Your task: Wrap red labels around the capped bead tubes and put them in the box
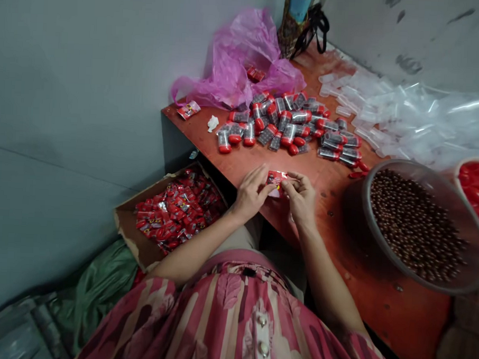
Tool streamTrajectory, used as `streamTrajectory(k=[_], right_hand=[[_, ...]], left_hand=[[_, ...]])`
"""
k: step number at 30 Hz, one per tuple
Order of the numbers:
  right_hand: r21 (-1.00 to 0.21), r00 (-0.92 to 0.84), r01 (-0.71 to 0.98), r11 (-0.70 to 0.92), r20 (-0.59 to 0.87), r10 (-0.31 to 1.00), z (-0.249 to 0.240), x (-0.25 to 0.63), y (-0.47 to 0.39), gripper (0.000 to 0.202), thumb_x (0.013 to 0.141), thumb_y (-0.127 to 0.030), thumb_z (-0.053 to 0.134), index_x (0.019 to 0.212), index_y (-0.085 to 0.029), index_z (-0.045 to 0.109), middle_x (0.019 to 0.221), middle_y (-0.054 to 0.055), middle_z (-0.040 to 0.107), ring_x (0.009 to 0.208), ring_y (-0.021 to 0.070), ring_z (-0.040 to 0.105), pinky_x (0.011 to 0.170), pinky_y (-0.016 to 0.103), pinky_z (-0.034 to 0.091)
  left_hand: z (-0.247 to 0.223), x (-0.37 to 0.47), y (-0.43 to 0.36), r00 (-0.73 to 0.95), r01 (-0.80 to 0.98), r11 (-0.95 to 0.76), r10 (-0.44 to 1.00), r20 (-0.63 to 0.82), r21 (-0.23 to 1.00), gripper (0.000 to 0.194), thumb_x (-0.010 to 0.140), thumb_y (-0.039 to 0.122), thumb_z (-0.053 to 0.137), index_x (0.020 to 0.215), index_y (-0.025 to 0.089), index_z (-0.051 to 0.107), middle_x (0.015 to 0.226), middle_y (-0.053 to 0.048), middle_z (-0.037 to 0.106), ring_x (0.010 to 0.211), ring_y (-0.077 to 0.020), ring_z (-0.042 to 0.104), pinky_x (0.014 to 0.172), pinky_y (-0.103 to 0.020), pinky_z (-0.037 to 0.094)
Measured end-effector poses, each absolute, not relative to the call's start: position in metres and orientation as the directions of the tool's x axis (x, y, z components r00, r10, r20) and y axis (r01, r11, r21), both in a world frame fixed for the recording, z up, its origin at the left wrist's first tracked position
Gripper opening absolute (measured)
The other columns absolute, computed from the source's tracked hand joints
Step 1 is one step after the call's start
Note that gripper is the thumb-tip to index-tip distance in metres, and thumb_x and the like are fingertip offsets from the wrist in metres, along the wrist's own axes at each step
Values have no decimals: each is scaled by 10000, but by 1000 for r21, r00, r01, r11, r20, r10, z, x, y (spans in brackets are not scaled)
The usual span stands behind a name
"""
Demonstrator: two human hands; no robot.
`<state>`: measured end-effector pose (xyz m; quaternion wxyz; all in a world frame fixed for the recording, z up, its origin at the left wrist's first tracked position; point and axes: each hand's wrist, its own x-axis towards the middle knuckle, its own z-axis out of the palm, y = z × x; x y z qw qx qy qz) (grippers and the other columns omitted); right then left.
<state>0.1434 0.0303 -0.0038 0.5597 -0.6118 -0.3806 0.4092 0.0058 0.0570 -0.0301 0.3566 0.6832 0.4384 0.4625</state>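
Note:
Near the table's front edge, my left hand [251, 193] and my right hand [301, 197] hold a small red printed label [276, 180] between them. The thumb and fingers of each hand pinch one side of it. Whether anything lies behind the label is hidden. Just beyond my hands spreads a pile of small clear tubes [288, 134] with red caps and dark contents. A cardboard box [136, 236] below and to the left holds many red printed packets [178, 208].
A tub [367, 206] of brown beads [416, 224] stands right on the red table [321, 215]. Behind it lie clear empty tubes [417, 113] and a bowl of red caps [477, 184]. A pink plastic bag [237, 52] sits at the back, a red packet [189, 110] beside it.

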Motion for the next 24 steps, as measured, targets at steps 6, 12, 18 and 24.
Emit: streamTrajectory(k=[6, 12, 18, 24], right_hand=[[-971, 74, 148, -190, -181, 981, 11, 149, 53, 282, 707, -326, 659, 934, -181, 576, 611, -41, 574, 519, 108, 530, 532, 252, 431], [-584, 168, 811, 24, 273, 947, 16, 209, 122, 185, 791, -123, 510, 891, -188, 651, 921, 42, 651, 880, 182, 580, 770, 306, 431], [-426, -81, 887, 179, 237, 968, 6, 260, 186, 228, 700, -34, 629, 878, -155, 705, 999, 47, 655, 999, 151, 510, 913, 285, 298], [-480, 62, 872, 91, 293, 954, 11, 237, 159, 146, 757, -132, 627, 893, -171, 665, 841, 52, 658, 849, 166, 562, 847, 332, 361]], left_hand=[[-26, -12, 62, 353, -151, 292, 908, -225, 944, 390, 710, 504, 650, 761, 122, 703, 711, -40, 672, 719, -180, 645, 706, -308, 518], [-17, -21, 63, 283, -373, 506, 861, -424, 778, 350, 515, 415, 808, 608, 101, 683, 588, -28, 630, 573, -124, 593, 625, -274, 507], [-14, -27, 63, 262, -522, 571, 814, -518, 634, 321, 501, 348, 832, 606, 100, 657, 592, -25, 632, 526, -89, 569, 545, -224, 490], [-10, -30, 69, 165, -739, 493, 793, -587, 459, 294, 579, 321, 807, 690, 122, 619, 657, -9, 639, 583, -99, 597, 567, -234, 519]])
